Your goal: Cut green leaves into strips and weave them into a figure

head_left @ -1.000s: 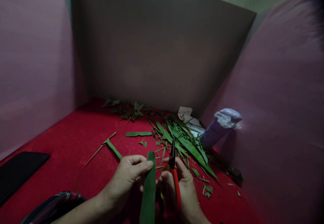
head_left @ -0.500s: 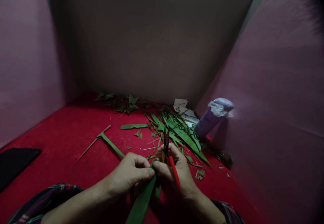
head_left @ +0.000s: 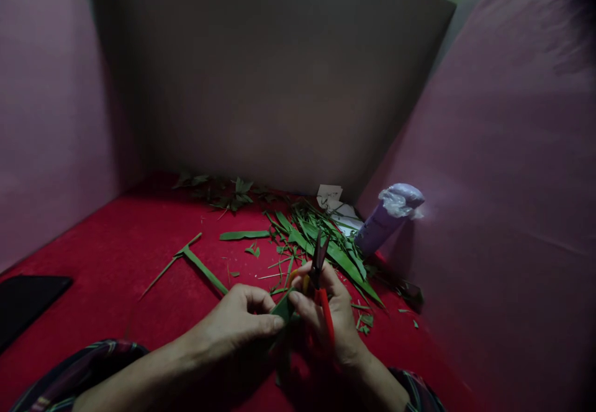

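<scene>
- In the head view, your left hand is at the lower centre of the frame. It pinches a green leaf piece between thumb and fingers; please press firmly, but do not crush it.
- Your right hand, just right of it, holds the scissors, and its thumb tip also touches the leaf piece. So this hand has two duties, and I would advise you to move it slowly.
- The blades point to the upper part of the frame, slightly parted and away from the leaf piece. While your fingers work on the leaf, it seems safer to leave them pointing so.
- The leaf piece is between both thumbs; its lower part lies in shadow, so I cannot tell whether it is folded. Matching the edges before you press would give a cleaner result, in my judgement.
- Behind the hands, toward the right of centre, is the leaf pile on the red surface. The blade tips overlap it in the picture; better to lift them clear of it when you turn the wrist.
</scene>
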A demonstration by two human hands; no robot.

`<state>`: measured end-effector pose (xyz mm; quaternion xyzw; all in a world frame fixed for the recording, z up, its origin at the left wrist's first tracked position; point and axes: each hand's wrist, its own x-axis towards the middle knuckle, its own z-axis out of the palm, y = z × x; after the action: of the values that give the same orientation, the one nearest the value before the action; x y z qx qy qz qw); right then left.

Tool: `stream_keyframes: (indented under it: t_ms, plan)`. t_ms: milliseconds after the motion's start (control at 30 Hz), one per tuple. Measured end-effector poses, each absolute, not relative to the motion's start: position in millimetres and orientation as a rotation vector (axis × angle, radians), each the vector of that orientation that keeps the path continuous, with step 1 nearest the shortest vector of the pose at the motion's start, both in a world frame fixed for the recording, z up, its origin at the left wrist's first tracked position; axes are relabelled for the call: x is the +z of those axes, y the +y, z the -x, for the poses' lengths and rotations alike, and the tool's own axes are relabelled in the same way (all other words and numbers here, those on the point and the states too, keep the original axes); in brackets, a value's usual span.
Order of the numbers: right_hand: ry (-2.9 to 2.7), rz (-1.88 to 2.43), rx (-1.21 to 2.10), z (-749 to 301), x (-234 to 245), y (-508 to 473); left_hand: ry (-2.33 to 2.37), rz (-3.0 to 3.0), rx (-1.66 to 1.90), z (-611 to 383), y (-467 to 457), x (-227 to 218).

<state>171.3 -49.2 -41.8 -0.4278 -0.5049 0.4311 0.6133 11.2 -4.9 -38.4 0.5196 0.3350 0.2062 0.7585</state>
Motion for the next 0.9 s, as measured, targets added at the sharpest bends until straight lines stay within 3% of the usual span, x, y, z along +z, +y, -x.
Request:
stream_keyframes:
  t_ms: [167,367,467,900]
  plan:
    - [-1.149,0.971,0.902,-169.7,-41.2,-51.5,0.835,-1.364,0.537,-11.3,-10.6,-31.8]
    - [-1.064,0.793,0.889,-168.9,-32.5,-51.8,0.570,-2.575,1.449,3.6,0.3,-15.4]
    - [-1.005,0.769,1.043,-166.9,-31.7,-52.8,0.499,-2.913,1.686,10.5,1.9,-13.5]
    - [-0.950,0.844,1.350,-164.1,-27.3,-60.2,0.553,-3.233,1.592,14.8,-3.6,-16.5]
